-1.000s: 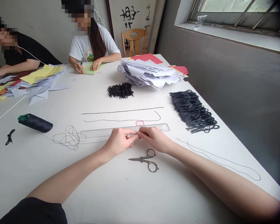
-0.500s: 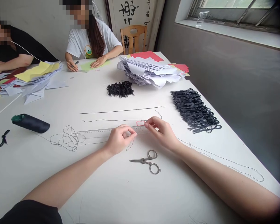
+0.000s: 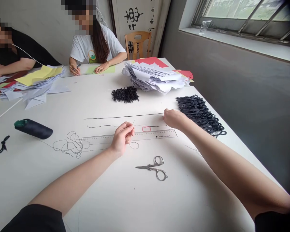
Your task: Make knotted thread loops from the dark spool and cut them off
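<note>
My left hand [image 3: 122, 137] is closed in a pinch on a thin black thread [image 3: 134, 122], whose short end sticks up past the fingertips; a small loop of it lies to the right below the hand. My right hand [image 3: 172, 118] reaches farther out, closed, at the right ends of two black thread lengths [image 3: 123, 116] laid across the table. Its fingertips are mostly hidden, so what they grip is unclear. Under and beside my left hand lies a clear ruler [image 3: 168, 135]. Nearer me rest metal scissors [image 3: 151, 167], handles to the right. Tangled thread [image 3: 70, 145] leads to a black spool [image 3: 33, 128].
A bundle of looped black cords [image 3: 199, 112] lies at the right edge, a smaller black bundle [image 3: 125, 94] farther back. Behind are stacked papers [image 3: 154, 77] and, at left, more papers [image 3: 36, 80]. Two people sit across the white table [image 3: 99, 196]; one holds a pen [image 3: 77, 66].
My right hand has moved up and away from my left hand, to the ends of the laid threads, uncovering the ruler's right end. My left hand has turned more upright, still pinching.
</note>
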`<state>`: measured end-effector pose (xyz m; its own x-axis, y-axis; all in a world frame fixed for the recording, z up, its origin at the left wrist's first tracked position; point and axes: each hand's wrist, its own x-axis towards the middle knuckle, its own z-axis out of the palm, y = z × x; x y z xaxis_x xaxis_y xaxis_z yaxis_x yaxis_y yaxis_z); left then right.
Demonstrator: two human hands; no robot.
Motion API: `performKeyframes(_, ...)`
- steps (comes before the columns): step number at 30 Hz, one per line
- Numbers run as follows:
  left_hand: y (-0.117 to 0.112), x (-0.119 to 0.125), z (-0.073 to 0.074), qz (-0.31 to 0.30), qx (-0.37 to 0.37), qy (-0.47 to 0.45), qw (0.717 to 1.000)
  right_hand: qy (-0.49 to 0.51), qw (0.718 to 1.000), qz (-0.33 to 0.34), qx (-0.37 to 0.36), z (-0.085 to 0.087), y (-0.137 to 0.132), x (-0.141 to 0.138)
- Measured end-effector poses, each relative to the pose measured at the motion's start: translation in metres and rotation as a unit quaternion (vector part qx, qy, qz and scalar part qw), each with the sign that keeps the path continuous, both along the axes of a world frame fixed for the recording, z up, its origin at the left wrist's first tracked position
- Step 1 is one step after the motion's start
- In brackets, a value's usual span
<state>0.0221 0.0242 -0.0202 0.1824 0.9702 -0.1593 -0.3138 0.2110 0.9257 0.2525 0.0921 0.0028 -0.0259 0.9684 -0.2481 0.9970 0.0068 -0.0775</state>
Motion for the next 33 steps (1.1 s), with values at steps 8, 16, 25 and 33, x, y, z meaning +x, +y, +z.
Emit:
performKeyframes(8,0.009,0.006,0.010,0.106,0.085,-0.018,0.991,0.180,0.977,0.116,-0.022,0.029,-0.041,-0.026)
performKeyframes(16,-0.017,0.022,0.013,0.018,0.048,-0.042,0.998,0.665,0.743,0.069,0.024,0.011,-0.090,-0.072)
performKeyframes(25,-0.021,0.012,0.000,-0.009,0.047,0.048,0.998,0.694,0.718,-0.031,-0.036,-0.019,-0.095,-0.075)
performKeyframes(33,-0.023,0.009,-0.006,-0.031,0.045,0.076,0.996,0.703,0.708,-0.031,-0.056,-0.021,-0.095,-0.075)
